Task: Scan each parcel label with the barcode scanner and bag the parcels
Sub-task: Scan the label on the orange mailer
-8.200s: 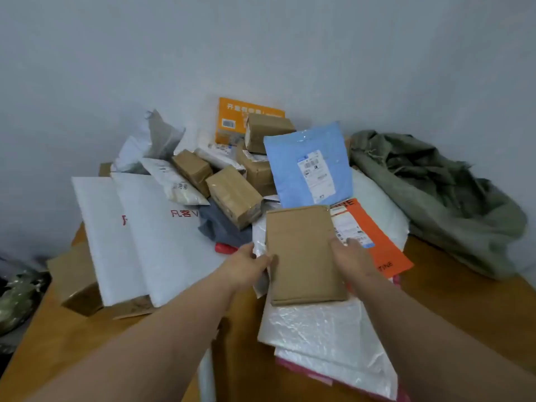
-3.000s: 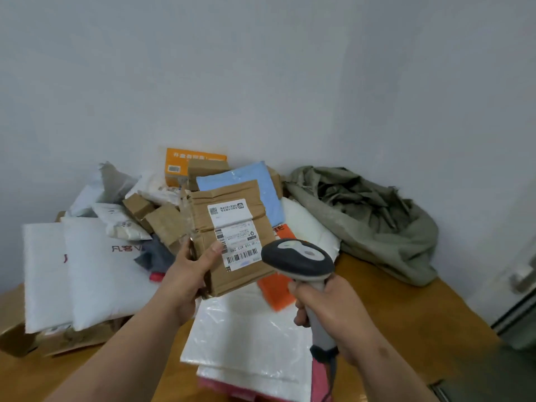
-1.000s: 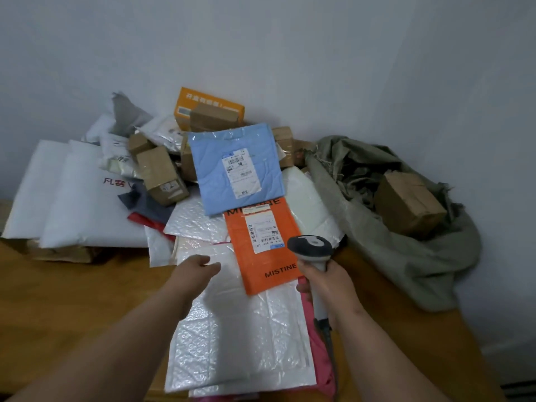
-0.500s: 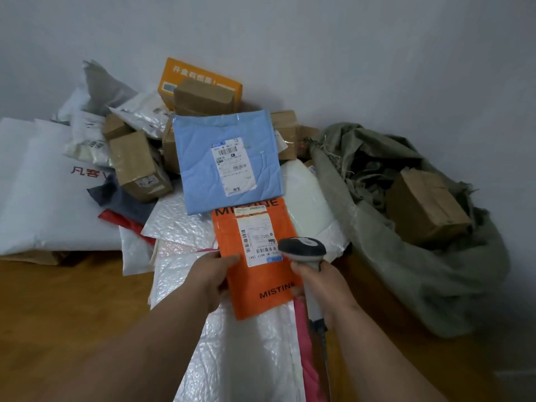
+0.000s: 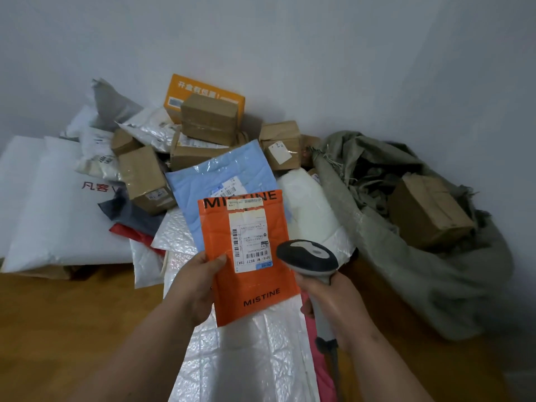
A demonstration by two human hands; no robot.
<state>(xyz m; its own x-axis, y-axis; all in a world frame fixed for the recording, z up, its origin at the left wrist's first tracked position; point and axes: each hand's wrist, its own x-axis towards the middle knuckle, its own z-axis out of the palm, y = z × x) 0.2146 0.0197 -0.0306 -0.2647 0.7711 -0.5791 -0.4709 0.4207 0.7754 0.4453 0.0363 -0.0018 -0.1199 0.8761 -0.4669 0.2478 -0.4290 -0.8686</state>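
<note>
My left hand [image 5: 194, 288] grips the lower left edge of an orange MISTINE parcel [image 5: 255, 288], raised off the pile with its white label [image 5: 251, 242] facing me. My right hand [image 5: 333, 306] grips the handle of the barcode scanner [image 5: 309, 261], whose dark head sits just right of the label. A green woven sack [image 5: 420, 274] lies open at the right with a brown box [image 5: 429, 210] inside it. A blue parcel [image 5: 232, 175] lies behind the orange one.
A heap of brown boxes [image 5: 208, 120], white mailers [image 5: 58, 213] and an orange box [image 5: 200, 88] lines the wall at the back. Bubble mailers [image 5: 249, 358] lie under my hands on the wooden table [image 5: 72, 320].
My left hand has taken hold of the orange parcel and lifted it off the pile toward me. The scanner head has come up beside its label.
</note>
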